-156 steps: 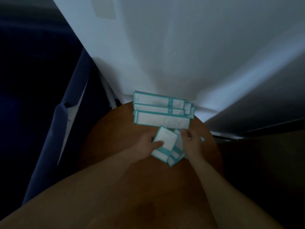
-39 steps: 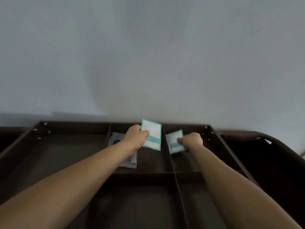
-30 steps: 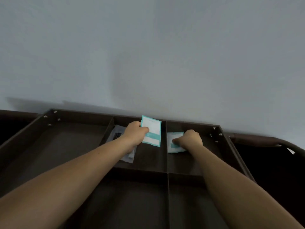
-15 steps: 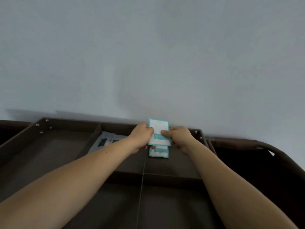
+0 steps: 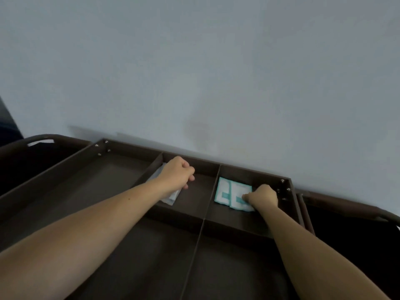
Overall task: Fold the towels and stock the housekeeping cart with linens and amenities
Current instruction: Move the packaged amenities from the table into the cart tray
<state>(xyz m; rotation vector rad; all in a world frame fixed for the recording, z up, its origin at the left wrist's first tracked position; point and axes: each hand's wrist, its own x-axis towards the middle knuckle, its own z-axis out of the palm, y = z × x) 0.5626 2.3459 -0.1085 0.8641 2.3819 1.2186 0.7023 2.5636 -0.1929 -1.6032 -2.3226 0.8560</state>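
I can read nothing here; the print on the packets [image 5: 225, 192] is too blurred to make out.

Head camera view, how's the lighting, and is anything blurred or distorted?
Head view: dim, even light, no glare; a soft shadow on the wall above the cart tray; tray edges splay from the wide lens; print on the teal packets is too soft to read.
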